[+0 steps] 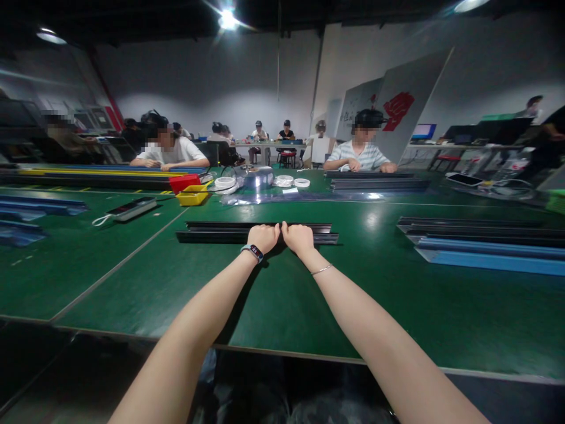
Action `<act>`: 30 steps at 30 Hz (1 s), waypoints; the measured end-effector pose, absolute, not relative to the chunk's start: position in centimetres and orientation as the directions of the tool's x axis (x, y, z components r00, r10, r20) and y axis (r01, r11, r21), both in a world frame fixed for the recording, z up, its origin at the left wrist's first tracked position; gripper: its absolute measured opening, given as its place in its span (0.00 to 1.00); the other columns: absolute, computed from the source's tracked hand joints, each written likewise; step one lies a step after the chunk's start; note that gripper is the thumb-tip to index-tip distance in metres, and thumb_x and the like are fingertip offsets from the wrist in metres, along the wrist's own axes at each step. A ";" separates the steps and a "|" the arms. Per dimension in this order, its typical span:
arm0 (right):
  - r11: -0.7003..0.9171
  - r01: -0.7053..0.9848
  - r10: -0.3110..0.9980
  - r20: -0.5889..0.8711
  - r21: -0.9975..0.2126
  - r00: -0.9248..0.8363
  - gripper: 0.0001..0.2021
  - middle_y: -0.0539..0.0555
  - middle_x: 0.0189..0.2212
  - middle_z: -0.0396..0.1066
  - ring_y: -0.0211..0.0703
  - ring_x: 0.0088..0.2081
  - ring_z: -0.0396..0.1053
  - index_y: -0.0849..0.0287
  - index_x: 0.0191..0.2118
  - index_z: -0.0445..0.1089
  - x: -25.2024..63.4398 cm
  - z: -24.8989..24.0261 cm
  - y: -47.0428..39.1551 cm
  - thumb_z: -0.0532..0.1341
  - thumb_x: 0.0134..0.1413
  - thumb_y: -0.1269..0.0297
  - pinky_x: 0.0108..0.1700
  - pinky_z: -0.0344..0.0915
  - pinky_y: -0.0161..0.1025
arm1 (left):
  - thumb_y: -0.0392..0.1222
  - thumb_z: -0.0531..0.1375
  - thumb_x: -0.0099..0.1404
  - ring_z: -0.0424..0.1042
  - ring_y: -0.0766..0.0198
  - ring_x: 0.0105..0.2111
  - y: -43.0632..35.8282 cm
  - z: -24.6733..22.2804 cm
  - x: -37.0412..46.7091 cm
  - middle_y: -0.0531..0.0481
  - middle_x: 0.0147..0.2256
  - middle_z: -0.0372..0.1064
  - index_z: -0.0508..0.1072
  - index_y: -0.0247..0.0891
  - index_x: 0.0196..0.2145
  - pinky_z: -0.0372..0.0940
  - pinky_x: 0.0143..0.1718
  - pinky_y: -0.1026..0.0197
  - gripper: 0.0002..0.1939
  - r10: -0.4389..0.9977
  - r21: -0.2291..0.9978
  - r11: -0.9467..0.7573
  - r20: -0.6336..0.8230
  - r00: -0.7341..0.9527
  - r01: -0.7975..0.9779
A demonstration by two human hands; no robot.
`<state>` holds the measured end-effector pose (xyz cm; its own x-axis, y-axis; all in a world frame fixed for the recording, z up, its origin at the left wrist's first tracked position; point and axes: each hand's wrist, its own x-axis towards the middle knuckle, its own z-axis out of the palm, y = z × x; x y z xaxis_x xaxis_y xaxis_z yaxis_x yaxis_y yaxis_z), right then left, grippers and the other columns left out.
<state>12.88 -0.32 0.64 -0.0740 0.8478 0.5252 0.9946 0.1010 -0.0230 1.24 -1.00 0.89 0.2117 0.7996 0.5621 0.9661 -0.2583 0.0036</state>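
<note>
A black channel-shaped profile strip (212, 237) lies left to right on the green table (282, 294), straight ahead of me. Both fists rest at its middle, side by side, thumbs almost touching. My left hand (263, 238), with a fitness band at the wrist, is closed over the strip's near wall. My right hand (299, 238), a thin bangle behind it, grips the same strip just right of centre. The fingertips of both hands are hidden inside or behind the strip.
More black and blue profiles (489, 259) lie at the right, and blue ones (39, 206) at the left. Yellow (194, 195) and red bins (184, 183), white tape rolls (226, 183) and a phone-like device (132, 208) sit farther back. Two co-workers (362, 147) sit opposite.
</note>
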 end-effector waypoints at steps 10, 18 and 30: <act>0.113 0.993 0.831 0.550 -0.025 -0.081 0.29 0.63 0.23 0.69 0.43 0.29 0.66 0.68 0.27 0.71 13.1 0.5 -0.3 0.37 0.53 0.55 0.32 0.57 0.34 | 0.46 0.37 0.62 0.66 0.63 0.28 -1.2 1.0 1.4 0.43 0.24 0.67 0.70 0.32 0.25 0.55 0.30 0.62 0.26 0.778 -0.045 -0.350 0.543 0.316 0.936; 0.111 0.993 0.835 0.545 -0.033 -0.076 0.30 0.62 0.22 0.69 0.41 0.28 0.66 0.67 0.25 0.71 13.0 0.7 -0.4 0.36 0.53 0.54 0.31 0.57 0.34 | 0.48 0.36 0.61 0.66 0.61 0.28 -0.7 0.9 1.5 0.42 0.24 0.67 0.70 0.30 0.23 0.56 0.30 0.62 0.28 0.803 0.006 -0.307 0.539 0.256 0.952; 0.101 0.994 0.845 0.531 -0.045 -0.062 0.31 0.62 0.23 0.69 0.42 0.28 0.66 0.67 0.25 0.71 12.9 0.5 -0.3 0.36 0.53 0.54 0.32 0.57 0.35 | 0.47 0.37 0.61 0.66 0.62 0.27 -0.7 0.5 1.0 0.43 0.24 0.67 0.70 0.31 0.23 0.55 0.28 0.62 0.27 0.774 -0.015 -0.287 0.586 0.241 0.958</act>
<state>12.90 -0.31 0.53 -0.0616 0.8452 0.5309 0.9938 0.1010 -0.0455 0.97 -0.68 0.52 0.2412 0.7736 0.5859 0.9578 -0.2871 -0.0151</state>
